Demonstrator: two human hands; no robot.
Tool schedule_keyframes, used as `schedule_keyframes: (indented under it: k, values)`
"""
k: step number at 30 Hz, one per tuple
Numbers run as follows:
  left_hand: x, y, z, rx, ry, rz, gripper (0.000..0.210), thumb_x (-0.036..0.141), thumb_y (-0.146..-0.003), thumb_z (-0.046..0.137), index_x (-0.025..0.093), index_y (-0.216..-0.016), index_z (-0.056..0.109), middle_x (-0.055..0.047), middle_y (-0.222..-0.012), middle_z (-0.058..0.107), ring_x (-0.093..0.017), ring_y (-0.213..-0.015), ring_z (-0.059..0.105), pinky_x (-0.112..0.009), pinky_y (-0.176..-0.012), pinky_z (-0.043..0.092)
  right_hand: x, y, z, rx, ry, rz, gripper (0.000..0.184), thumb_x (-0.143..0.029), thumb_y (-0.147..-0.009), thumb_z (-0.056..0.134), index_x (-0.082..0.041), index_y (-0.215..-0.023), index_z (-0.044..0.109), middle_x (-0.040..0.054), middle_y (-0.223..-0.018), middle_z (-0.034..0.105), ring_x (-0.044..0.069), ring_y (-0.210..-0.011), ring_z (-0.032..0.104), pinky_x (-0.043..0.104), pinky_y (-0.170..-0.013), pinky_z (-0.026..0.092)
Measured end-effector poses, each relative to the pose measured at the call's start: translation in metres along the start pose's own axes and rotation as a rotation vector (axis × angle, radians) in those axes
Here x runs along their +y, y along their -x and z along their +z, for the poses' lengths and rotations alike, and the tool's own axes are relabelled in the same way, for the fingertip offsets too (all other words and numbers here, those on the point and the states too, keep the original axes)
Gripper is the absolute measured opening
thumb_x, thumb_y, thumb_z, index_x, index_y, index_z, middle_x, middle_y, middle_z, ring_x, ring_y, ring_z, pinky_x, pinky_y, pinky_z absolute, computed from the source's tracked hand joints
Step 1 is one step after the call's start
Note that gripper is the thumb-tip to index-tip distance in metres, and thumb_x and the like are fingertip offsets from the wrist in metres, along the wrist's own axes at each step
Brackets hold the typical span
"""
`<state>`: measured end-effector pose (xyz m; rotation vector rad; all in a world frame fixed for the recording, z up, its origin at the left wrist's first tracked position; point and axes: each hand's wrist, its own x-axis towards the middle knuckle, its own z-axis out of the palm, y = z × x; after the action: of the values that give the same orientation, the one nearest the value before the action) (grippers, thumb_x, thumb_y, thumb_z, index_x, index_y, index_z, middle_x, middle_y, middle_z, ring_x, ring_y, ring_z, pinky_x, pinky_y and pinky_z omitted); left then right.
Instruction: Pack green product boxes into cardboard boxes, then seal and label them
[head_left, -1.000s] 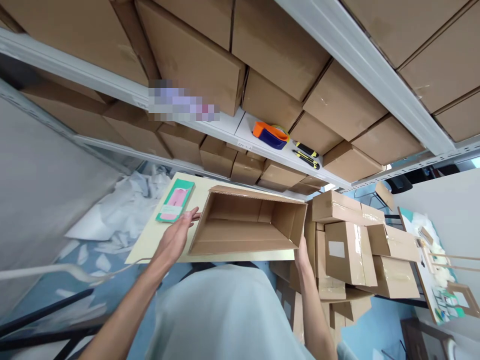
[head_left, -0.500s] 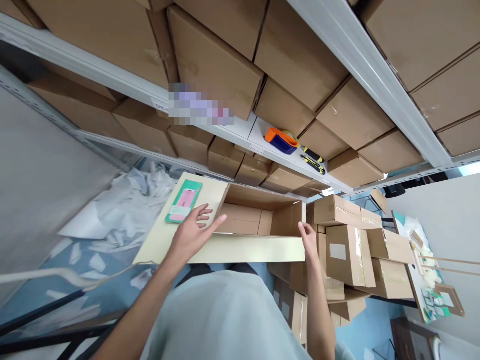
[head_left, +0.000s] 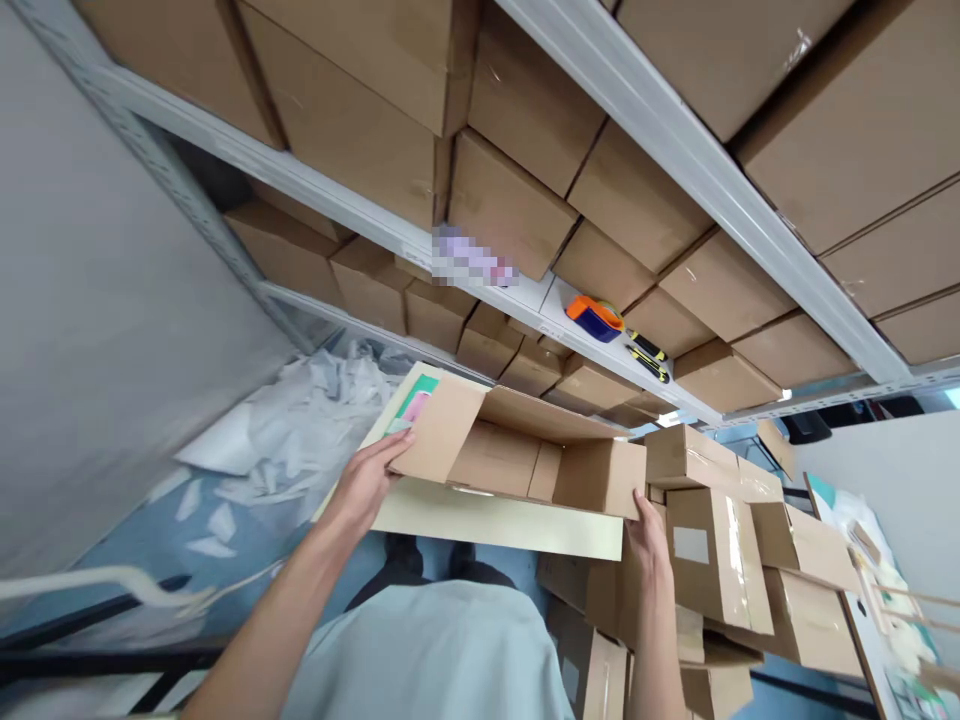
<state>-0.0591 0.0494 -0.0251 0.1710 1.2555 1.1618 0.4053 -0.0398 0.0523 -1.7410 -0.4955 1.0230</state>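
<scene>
An open, empty-looking cardboard box (head_left: 499, 460) is between my hands, above a pale yellow board (head_left: 510, 525). Its end flaps stand out to the left and right. My left hand (head_left: 369, 482) grips the edge of the left flap, thumb on top. The right flap's lower edge is pinched in my right hand (head_left: 646, 530). Behind the left flap, a green and pink packet (head_left: 414, 405) lies partly hidden on the board.
Ahead is a rack (head_left: 360, 222) full of cartons. An orange and blue tape dispenser (head_left: 594, 318) and yellow-black cutters (head_left: 648, 358) lie on its shelf. Stacked cartons (head_left: 716, 550) stand right; crumpled white paper (head_left: 292, 420) covers the floor left.
The end flaps are now folded outward, and my left hand has gone from hovering open to holding the left flap. My right hand has moved to the right flap. The view has shifted.
</scene>
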Motion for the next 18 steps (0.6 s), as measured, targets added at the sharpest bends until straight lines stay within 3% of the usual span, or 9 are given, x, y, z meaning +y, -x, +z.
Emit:
schedule_keyframes:
  k: [4,9,13,18]
  values:
    - [-0.002,0.050,-0.036,0.013,0.163,0.010,0.029,0.028,-0.060,0.094,0.017,-0.084,0.081,-0.010,-0.092,0.085,-0.022,-0.080,0.077,-0.024,-0.062,0.059,-0.024,0.005,-0.007,-0.086,0.002,0.019,0.058,-0.058,-0.061,0.103,-0.018,-0.101,0.088,0.0125,-0.108,0.089,0.037,-0.116,0.083,0.044,-0.099,0.068]
    - [-0.030,0.156,-0.085,0.273,0.291,0.069,0.026,0.021,-0.063,0.089,0.017,-0.088,0.085,-0.010,-0.093,0.086,-0.023,-0.076,0.077,-0.028,-0.065,0.062,-0.036,-0.024,0.005,-0.273,0.191,0.055,0.058,-0.055,-0.051,0.108,-0.020,-0.093,0.089,0.0117,-0.100,0.089,0.042,-0.104,0.085,0.047,-0.084,0.070]
    - [-0.076,0.248,-0.120,0.504,0.360,0.167,0.029,0.032,-0.064,0.091,0.015,-0.086,0.085,-0.016,-0.100,0.087,-0.031,-0.089,0.080,-0.034,-0.072,0.064,-0.017,-0.038,0.065,-0.585,0.287,0.151,0.057,-0.057,-0.053,0.108,-0.020,-0.091,0.088,0.0123,-0.096,0.089,0.043,-0.098,0.086,0.053,-0.088,0.070]
    - [-0.141,0.341,-0.174,0.922,0.372,0.306,0.045,0.047,-0.059,0.092,0.015,-0.089,0.085,-0.016,-0.105,0.087,-0.034,-0.101,0.080,-0.034,-0.076,0.064,0.016,0.023,0.157,-0.942,0.406,0.136,0.059,-0.059,-0.053,0.109,-0.019,-0.089,0.087,0.0115,-0.099,0.089,0.038,-0.097,0.085,0.046,-0.087,0.070]
